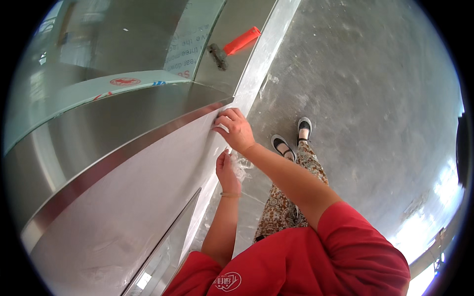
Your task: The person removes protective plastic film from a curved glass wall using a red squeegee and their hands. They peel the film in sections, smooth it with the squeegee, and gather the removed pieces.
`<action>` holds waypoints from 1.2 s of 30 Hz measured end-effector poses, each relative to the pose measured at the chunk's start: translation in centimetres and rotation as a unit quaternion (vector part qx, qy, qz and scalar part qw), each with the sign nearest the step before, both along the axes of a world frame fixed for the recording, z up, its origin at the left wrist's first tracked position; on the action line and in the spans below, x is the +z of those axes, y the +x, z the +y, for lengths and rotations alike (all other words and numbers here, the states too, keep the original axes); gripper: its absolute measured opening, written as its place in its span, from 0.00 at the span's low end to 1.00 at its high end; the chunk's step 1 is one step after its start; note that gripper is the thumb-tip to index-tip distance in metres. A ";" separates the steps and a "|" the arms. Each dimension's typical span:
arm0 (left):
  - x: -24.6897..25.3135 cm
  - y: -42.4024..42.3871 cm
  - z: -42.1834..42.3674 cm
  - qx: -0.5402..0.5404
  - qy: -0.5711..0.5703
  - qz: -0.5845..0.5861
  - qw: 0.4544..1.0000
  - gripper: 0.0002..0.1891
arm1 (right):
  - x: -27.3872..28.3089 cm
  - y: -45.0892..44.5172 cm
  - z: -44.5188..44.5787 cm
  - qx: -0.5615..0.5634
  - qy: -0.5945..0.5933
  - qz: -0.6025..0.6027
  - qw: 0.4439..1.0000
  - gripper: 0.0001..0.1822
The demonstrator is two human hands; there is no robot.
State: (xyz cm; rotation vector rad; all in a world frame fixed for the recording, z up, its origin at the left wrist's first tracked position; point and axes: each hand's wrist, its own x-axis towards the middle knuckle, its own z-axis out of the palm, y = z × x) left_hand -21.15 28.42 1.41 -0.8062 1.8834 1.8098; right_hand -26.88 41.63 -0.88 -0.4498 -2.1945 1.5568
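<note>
My right hand [235,129] is at the upper corner of a pale panel [148,170], just below a stainless steel ledge [129,122]. Its fingers are bent, with the tips against the panel's edge; whether they pinch any film there is not clear. Below it, my left hand [227,173] holds a crumpled bunch of clear plastic film [240,166] that hangs out on its right side, beside the panel's narrow side edge. A beaded or banded bracelet is on the left wrist.
Beyond the ledge, a red-orange plastic piece [242,40] lies beside a grey-brown lump [217,57] on a metal surface. Glass panes with printed film [185,48] stand at upper left. A dark-edged glass or mirror-like panel [166,240] is below. Concrete floor [363,92] spreads right.
</note>
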 end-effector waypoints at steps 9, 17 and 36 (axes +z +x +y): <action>7.7 -3.9 1.0 -0.438 -0.333 0.392 0.738 0.16 | -0.1 1.5 -0.4 0.071 -0.096 -0.043 0.992 0.09; 11.8 -8.7 5.4 -0.707 -0.558 0.337 0.274 0.20 | 0.4 3.0 -0.1 0.088 0.041 -0.048 0.994 0.02; 8.5 -6.1 2.7 -0.733 -0.563 0.318 0.213 0.04 | 6.7 2.3 0.5 -0.011 -0.005 -0.047 0.999 0.13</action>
